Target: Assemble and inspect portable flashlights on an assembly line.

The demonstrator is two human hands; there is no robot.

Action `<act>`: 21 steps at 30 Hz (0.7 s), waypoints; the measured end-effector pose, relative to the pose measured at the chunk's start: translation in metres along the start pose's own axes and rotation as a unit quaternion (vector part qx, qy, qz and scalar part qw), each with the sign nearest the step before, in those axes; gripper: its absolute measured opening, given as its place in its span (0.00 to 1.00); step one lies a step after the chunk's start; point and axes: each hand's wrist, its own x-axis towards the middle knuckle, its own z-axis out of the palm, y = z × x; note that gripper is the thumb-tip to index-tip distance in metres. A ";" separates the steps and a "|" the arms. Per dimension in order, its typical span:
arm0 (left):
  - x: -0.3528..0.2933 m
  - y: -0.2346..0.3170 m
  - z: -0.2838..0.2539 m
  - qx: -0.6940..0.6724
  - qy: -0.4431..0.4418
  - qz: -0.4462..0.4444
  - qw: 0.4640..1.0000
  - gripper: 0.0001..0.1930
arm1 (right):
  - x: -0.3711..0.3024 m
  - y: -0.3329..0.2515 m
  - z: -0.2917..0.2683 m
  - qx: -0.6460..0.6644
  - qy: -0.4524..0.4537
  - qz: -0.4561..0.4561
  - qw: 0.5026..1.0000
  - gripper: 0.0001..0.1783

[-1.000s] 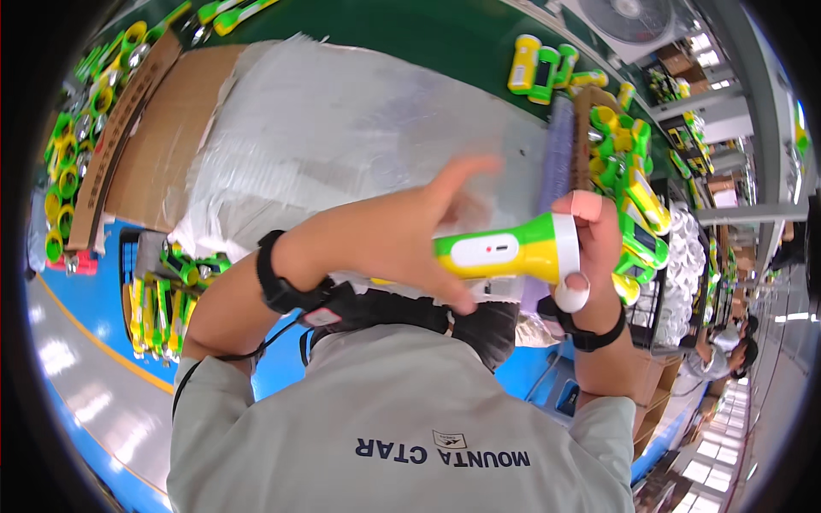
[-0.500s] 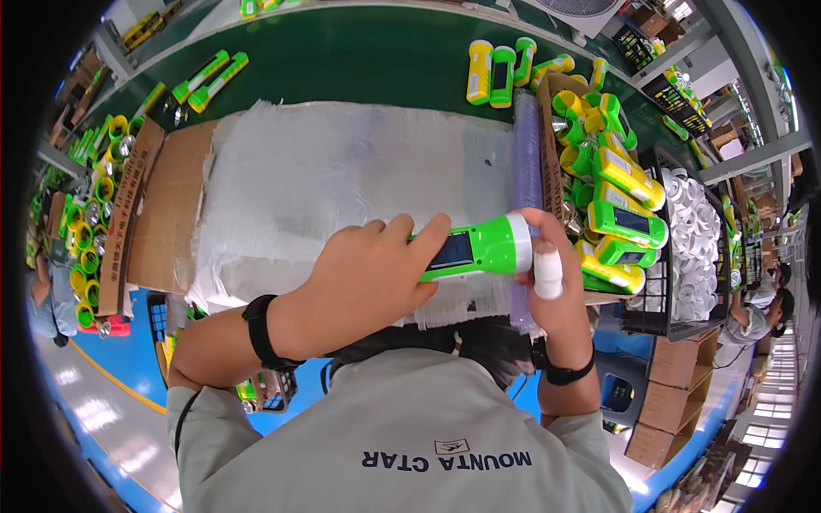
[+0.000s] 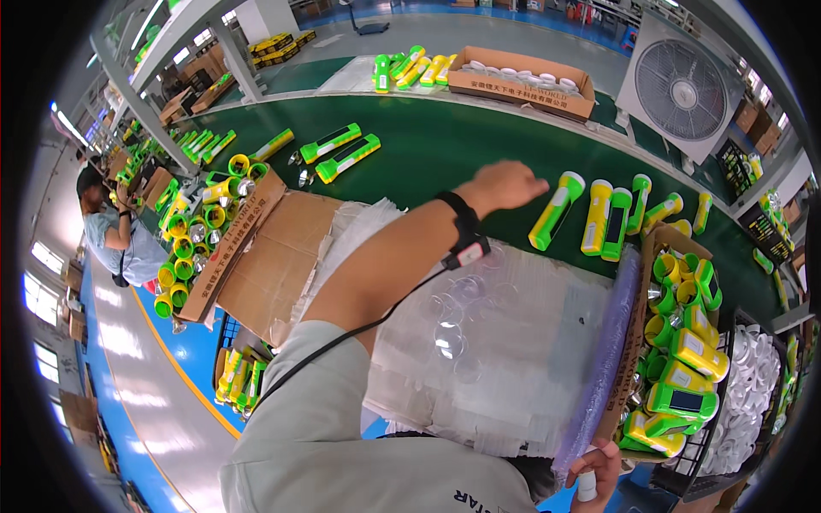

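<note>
Just beyond the far edge of the mat (image 3: pixel 530 342), toward its right corner, a yellow and green torch (image 3: pixel 558 211) lies on the desk (image 3: pixel 428 145), white head pointing away from the mat. The left hand (image 3: pixel 506 185) hangs over the desk beyond the mat, just left of the torch and apparently apart from it. That hand is blurred, with the fingers partly curled; how far open it is, or whether it holds anything, cannot be told. Off the mat's near right corner is the right hand (image 3: pixel 601 479), its fingers bent, a small white piece (image 3: pixel 587 486) at the thumb; whether this is gripped or worn cannot be told. More torches (image 3: pixel 596 218) lie in a row to the right of the first, past the mat's far right corner.

Clear discs (image 3: pixel 449 329) are scattered on the mat's middle. Along its right edge runs a purple roll (image 3: pixel 605 368), then a carton (image 3: pixel 631 363) heaped with torches, then a crate of white rings (image 3: pixel 753 402). A second carton (image 3: pixel 233 250), filled with torch bodies, stands left of the mat. Well beyond the mat are a fan (image 3: pixel 684 90) and a box of white parts (image 3: pixel 523 103); far to its left is another person (image 3: pixel 120 239).
</note>
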 end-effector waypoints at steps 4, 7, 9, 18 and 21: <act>-0.009 -0.116 -0.067 0.216 0.110 -0.240 0.940 0.26 | 0.009 -0.001 -0.009 -0.058 -0.034 -0.018 0.998 0.26; -0.072 -0.252 -0.096 0.243 0.124 -0.395 0.878 0.22 | 0.010 0.007 -0.010 -0.061 -0.085 -0.003 0.994 0.26; -0.077 -0.265 -0.088 0.340 0.115 -0.306 0.882 0.20 | 0.013 0.013 -0.009 -0.064 -0.057 0.020 0.996 0.26; -0.158 -0.224 -0.126 0.265 0.202 -0.099 0.938 0.29 | 0.061 -0.040 0.058 -0.300 -0.158 -0.273 0.900 0.22; -0.199 -0.060 -0.117 0.134 0.181 0.073 0.972 0.26 | 0.078 -0.051 0.097 -0.342 -0.088 -0.458 0.816 0.29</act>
